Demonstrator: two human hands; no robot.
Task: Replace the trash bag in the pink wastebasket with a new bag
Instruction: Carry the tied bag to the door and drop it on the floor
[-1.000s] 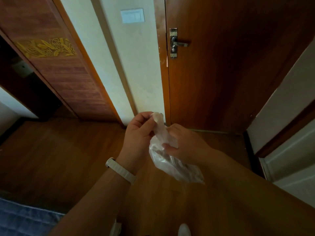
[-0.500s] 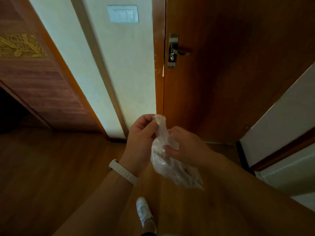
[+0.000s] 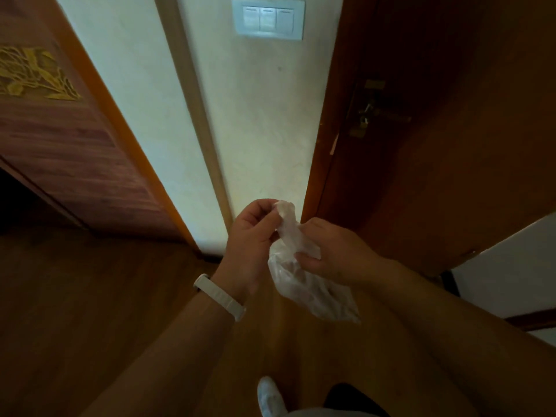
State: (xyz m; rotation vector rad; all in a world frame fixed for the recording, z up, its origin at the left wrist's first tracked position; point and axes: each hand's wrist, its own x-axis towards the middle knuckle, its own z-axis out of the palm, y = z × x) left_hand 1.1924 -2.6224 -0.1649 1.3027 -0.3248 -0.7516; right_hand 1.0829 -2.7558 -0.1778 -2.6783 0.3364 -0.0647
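Observation:
A clear, crumpled plastic bag (image 3: 310, 290) hangs between my hands in front of me, its top twisted into a narrow neck. My left hand (image 3: 249, 245), with a white band on its wrist, pinches the top end of that neck. My right hand (image 3: 334, 254) grips the neck just below, with the thumb pressed on the plastic. The body of the bag dangles down and to the right under my right hand. The pink wastebasket is not in view.
A brown wooden door (image 3: 451, 130) with a metal handle (image 3: 376, 115) stands ahead on the right. A white wall with a light switch (image 3: 268, 21) is straight ahead. A wooden cabinet panel (image 3: 60, 139) stands at left. My white shoe (image 3: 269, 395) is on the wooden floor.
I have walked closer to the wall and door; the switch and handle now sit larger and nearer. My hands keep the same hold on the bag's neck.

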